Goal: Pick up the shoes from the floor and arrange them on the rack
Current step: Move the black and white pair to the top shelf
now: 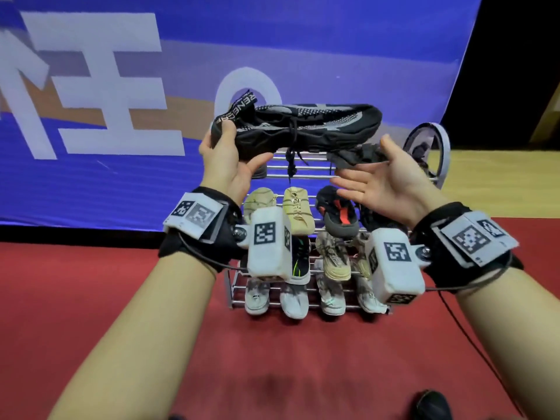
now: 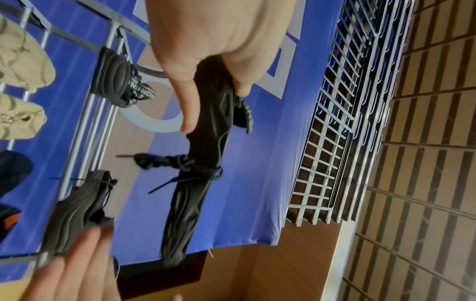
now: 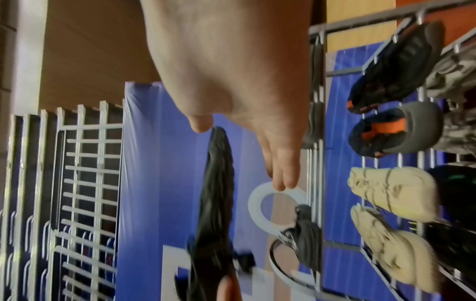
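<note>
A black knit sneaker (image 1: 306,128) hangs on its side in the air above the top shelf of the metal shoe rack (image 1: 303,176), laces dangling. My left hand (image 1: 239,150) grips its heel end, thumb under the sole (image 2: 203,154). Just below the toe, my right hand (image 1: 372,177) is palm up with straight fingers and holds nothing. In the right wrist view the sneaker (image 3: 219,193) hangs a little apart from those fingers. A dark shoe (image 1: 357,156) lies on the top shelf by my right hand. A second dark shoe (image 2: 115,81) lies at the shelf's other end.
Lower shelves carry beige shoes (image 1: 297,210), a black-and-red pair (image 1: 339,213), camouflage shoes (image 1: 333,253) and white shoes (image 1: 294,298). A blue banner (image 1: 121,86) stands close behind the rack. A round metal frame (image 1: 430,147) stands at its right. Red carpet (image 1: 272,359) lies in front.
</note>
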Action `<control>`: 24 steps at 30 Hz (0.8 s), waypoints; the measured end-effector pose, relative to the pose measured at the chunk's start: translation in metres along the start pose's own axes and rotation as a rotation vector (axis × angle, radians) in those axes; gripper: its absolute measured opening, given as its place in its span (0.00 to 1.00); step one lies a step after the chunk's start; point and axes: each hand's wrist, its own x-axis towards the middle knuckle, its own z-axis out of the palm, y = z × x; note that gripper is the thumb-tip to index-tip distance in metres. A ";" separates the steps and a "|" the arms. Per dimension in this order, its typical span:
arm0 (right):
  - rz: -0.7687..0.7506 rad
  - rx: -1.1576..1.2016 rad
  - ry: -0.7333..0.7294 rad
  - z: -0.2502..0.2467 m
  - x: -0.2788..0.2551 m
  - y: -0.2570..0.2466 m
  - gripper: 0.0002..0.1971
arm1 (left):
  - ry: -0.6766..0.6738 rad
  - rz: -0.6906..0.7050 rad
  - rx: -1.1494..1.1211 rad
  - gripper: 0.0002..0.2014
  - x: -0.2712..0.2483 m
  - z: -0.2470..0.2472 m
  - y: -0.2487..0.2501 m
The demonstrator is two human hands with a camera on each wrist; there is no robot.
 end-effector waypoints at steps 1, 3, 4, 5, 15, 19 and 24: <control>0.010 0.015 -0.006 0.003 0.002 0.005 0.41 | 0.005 0.011 -0.034 0.25 -0.005 0.005 -0.003; -0.016 0.068 -0.037 0.009 0.006 0.008 0.41 | -0.007 0.021 -0.074 0.26 -0.017 0.015 -0.009; -0.044 0.107 -0.054 0.012 0.008 0.008 0.39 | -0.029 0.018 -0.067 0.26 -0.023 0.018 -0.013; -0.075 0.152 -0.066 0.015 0.010 0.007 0.35 | -0.065 0.011 -0.044 0.25 -0.029 0.021 -0.019; -0.244 0.391 0.127 -0.042 0.035 0.024 0.24 | -0.302 -0.320 0.561 0.16 -0.026 0.000 -0.047; -0.232 0.208 0.178 -0.054 0.037 0.033 0.24 | -0.293 -0.418 0.684 0.12 -0.024 -0.012 -0.055; -0.150 0.098 0.217 -0.059 0.032 0.041 0.24 | -0.403 -0.525 0.712 0.11 -0.027 -0.015 -0.062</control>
